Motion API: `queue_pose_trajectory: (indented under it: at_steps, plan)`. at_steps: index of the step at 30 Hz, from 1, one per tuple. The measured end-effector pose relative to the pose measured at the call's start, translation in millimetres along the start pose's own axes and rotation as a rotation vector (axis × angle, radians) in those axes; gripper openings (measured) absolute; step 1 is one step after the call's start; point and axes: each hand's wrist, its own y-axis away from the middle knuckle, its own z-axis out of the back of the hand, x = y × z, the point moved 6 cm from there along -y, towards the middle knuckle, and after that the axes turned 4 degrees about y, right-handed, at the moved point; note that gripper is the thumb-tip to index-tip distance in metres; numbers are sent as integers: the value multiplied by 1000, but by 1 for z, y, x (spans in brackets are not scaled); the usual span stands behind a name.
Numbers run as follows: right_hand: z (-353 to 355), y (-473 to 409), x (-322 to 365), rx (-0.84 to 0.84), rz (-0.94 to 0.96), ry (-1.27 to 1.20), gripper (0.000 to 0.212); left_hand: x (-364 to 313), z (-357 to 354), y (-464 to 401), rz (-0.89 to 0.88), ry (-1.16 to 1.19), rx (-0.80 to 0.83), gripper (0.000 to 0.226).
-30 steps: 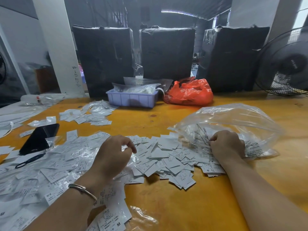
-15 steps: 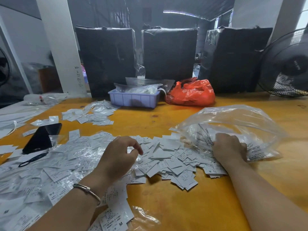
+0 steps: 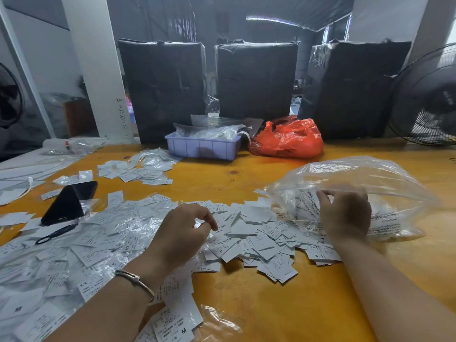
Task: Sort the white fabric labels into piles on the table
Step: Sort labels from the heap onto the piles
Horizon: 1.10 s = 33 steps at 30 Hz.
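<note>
White fabric labels [image 3: 256, 233] lie in a wide heap across the orange table [image 3: 283, 307], many under clear film on the left. A smaller pile of labels [image 3: 138, 172] sits farther back. My left hand [image 3: 182, 233] hovers over the heap with fingers loosely curled, holding nothing I can see. My right hand [image 3: 345, 213] is at the mouth of a clear plastic bag [image 3: 370, 178] with printed text; its fingers are spread and raised against the bag's upper film, slightly blurred. More labels show inside the bag.
A black phone [image 3: 69, 202] and a black loop [image 3: 55, 233] lie at the left. A lilac tray [image 3: 202, 148] and a red plastic bag [image 3: 288, 139] stand at the back before three black-wrapped boxes [image 3: 256, 77]. A fan [image 3: 429, 99] stands far right.
My right hand has opened from a fist on the labels and lifted into the bag's mouth, raising the film. My left hand lifted slightly; its fingers uncurled a little.
</note>
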Motion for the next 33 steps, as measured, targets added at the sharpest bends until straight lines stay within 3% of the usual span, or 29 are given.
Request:
queue_pose_trajectory:
  at_steps: [3, 6, 8, 10, 13, 16, 19, 21, 23, 26, 29, 31, 33]
  plan:
    - [6, 17, 31, 49, 206, -221, 15, -3, -1, 0, -33, 6, 3, 24]
    - [1, 45, 63, 414, 302, -551, 7, -8, -3, 0, -91, 86, 44, 24]
    - [-2, 67, 83, 660, 337, -774, 6, -13, -6, 1, -109, 168, 108, 41]
    - [-6, 84, 96, 791, 390, -877, 1, -18, -10, 1, -123, 239, 179, 51]
    - [-10, 95, 105, 840, 430, -919, 10, -23, -12, 2, -128, 349, 236, 41]
    - [-8, 94, 104, 808, 424, -956, 2, -25, -9, 4, -153, 395, 224, 33]
    - [-7, 90, 102, 787, 397, -1011, 5, -23, -8, 2, -125, 332, 198, 37]
    - [-5, 92, 104, 806, 411, -1033, 5, -22, -9, 2, -114, 273, 200, 24]
    - [-2, 92, 105, 764, 438, -989, 5, -21, -7, 1, -117, 253, 180, 7]
    - [8, 83, 101, 615, 524, -801, 15, -17, 4, -1, -86, 242, 13, 7]
    - [12, 91, 106, 598, 839, -448, 28, -13, 17, 0, -51, 243, -164, 13]
    - [8, 102, 111, 602, 1010, -254, 30, -14, 19, 0, -59, 277, -185, 14]
    - [4, 106, 114, 581, 1054, -176, 22, -14, 18, 0, -61, 304, -172, 11]
